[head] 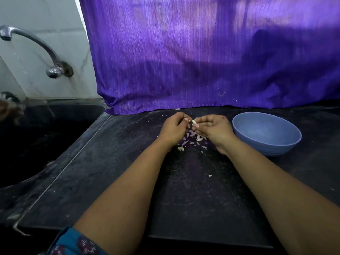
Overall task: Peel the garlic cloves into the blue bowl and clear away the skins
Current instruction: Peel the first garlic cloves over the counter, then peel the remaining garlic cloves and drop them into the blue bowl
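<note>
Head view puts my two bare hands close together over the dark desk [114, 162], just in front of the purple cloth [202, 61] that hangs down to its back edge. My right hand [215, 129] has its fingers curled around a pale garlic clove [194, 122], pinched at the tips so the clove pokes out toward the other hand. My left hand [174, 128] is also curled, its fingertips meeting the clove from the left; whether it pinches the clove itself or a scrap of skin I cannot tell, as the spot is small and partly hidden.

Below and between my wrists lies a loose pile of garlic skins [191, 139], whitish and faintly purple, with some cloves mixed in, scattered on the desk. One stray flake [210, 175] sits nearer to me, apart from the pile.

To the right of my right hand, just beside the wrist, stands the blue bowl [266, 133], upright; I see nothing inside it from this angle.

At the left a dark sink [46, 129] is sunk into the desk, and a metal tap [36, 45] curves out from the tiled wall above it. A blue patterned sleeve [73, 243] shows at the bottom edge.
</note>
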### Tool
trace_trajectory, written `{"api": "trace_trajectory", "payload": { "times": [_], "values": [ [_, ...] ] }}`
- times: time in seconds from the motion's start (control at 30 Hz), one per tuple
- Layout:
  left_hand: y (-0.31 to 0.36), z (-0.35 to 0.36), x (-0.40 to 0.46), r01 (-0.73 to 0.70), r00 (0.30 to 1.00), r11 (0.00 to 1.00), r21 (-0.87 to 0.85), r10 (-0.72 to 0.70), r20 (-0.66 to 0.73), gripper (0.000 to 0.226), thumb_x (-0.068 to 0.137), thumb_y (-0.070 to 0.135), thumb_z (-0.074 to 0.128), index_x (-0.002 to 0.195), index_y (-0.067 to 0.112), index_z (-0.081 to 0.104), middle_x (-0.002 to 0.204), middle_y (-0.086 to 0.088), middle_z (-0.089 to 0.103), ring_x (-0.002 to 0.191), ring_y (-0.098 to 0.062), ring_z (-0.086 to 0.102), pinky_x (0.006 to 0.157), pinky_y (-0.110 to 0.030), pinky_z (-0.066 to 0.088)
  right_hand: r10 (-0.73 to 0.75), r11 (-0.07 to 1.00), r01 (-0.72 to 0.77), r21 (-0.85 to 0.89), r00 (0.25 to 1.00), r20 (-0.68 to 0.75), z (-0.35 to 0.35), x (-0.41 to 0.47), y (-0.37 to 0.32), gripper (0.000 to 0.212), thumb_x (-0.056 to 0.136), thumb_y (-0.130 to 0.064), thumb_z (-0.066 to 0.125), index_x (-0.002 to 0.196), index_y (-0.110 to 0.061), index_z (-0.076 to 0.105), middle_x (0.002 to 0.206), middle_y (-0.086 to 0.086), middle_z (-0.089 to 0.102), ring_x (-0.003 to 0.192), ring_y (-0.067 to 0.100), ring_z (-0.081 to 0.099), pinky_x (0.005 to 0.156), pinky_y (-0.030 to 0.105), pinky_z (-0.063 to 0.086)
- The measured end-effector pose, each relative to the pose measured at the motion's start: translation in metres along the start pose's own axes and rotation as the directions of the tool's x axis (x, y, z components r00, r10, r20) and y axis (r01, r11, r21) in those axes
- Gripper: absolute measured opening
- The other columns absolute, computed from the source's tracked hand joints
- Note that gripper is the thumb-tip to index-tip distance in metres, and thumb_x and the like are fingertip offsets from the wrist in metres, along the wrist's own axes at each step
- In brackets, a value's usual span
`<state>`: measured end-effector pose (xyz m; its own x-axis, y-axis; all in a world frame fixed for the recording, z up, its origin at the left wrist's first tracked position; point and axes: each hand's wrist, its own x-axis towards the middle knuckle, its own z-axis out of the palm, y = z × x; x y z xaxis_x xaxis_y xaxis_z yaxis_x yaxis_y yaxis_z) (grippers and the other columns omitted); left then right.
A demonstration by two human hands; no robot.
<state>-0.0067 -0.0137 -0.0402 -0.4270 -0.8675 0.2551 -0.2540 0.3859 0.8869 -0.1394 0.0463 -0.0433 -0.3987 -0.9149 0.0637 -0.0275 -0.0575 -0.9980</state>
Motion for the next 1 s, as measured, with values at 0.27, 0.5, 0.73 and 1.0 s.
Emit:
{"api": "trace_trajectory", "payload": {
  "times": [0.27, 0.5, 0.73, 1.0],
  "values": [
    [-0.001, -0.001, -0.004, -0.02, 1.0, 0.999, -0.043, 0.021, 0.007, 0.009, 0.089, 0.013, 0.066, 0.096, 0.007, 0.065, 0.085, -0.002, 0.067, 0.07, -0.001, 0.063, 0.063, -0.015, 0.052, -0.062, 0.982, 0.061, -0.178, 0.998, 0.004, -0.001, 0.0, 0.0, 0.021, 0.081, 0.001, 0.072, 0.097, -0.013, 0.069, 0.085, 0.007, 0.075, 0.081, 0.017, 0.073, 0.082, 0.038, 0.059],
    [-0.003, -0.002, 0.0, 0.022, 1.0, 0.989, -0.147, -0.021, 0.01, 0.009, 0.092, 0.007, 0.06, 0.098, 0.002, 0.065, 0.079, 0.0, 0.064, 0.06, 0.005, 0.058, 0.059, -0.01, 0.046, -0.075, 0.979, 0.066, -0.194, 0.996, -0.038, 0.002, -0.001, -0.003, 0.023, 0.082, 0.001, 0.069, 0.097, -0.016, 0.069, 0.086, 0.003, 0.075, 0.083, 0.014, 0.072, 0.087, 0.038, 0.057],
    [-0.002, -0.001, -0.001, -0.009, 1.0, 0.998, 0.067, 0.008, 0.02, 0.014, 0.098, 0.017, 0.053, 0.098, 0.009, 0.065, 0.084, 0.001, 0.064, 0.074, -0.011, 0.059, 0.073, -0.029, 0.05, -0.424, 0.749, 0.324, -0.578, 0.905, -0.041, -0.001, -0.005, -0.006, 0.011, 0.083, -0.014, 0.072, 0.094, -0.016, 0.075, 0.08, -0.009, 0.068, 0.065, -0.004, 0.06, 0.069, 0.005, 0.049],
    [0.001, 0.014, -0.008, -0.19, 0.98, 0.876, 0.443, 0.199, 0.025, 0.028, 0.099, 0.031, 0.047, 0.08, 0.013, 0.056, 0.076, 0.001, 0.05, 0.078, -0.022, 0.053, 0.066, -0.031, 0.036, -0.478, 0.256, 0.244, -0.935, 0.873, 0.097, -0.003, -0.029, -0.033, 0.016, 0.09, -0.028, 0.058, 0.097, -0.017, 0.069, 0.088, 0.005, 0.068, 0.073, 0.022, 0.056, 0.062, 0.027, 0.035]
  ]
}}
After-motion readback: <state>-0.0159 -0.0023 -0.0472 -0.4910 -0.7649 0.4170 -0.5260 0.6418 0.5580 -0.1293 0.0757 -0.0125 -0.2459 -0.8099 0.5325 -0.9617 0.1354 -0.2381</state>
